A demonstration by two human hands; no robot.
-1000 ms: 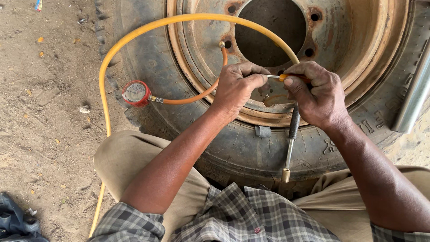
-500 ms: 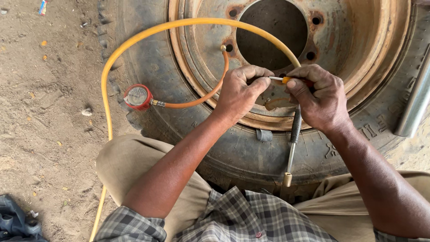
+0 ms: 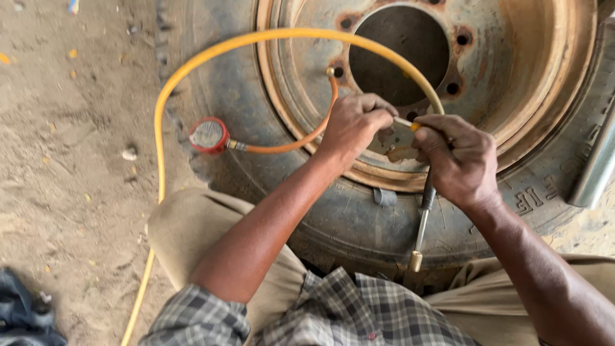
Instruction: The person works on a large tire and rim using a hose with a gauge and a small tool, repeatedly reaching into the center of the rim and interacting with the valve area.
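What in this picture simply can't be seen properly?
- Head view: the valve on the rusty rim is hidden under the left hand and right hand.
- The red gauge face is too small to read.
- The yellow hose runs off the bottom edge.

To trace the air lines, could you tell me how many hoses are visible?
2: a yellow hose arcing over the rim to the right hand; an orange hose joining the red gauge to it.

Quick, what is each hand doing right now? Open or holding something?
Left hand: closed, pinching the thin metal tip at the yellow hose end.
Right hand: closed around the air tool.
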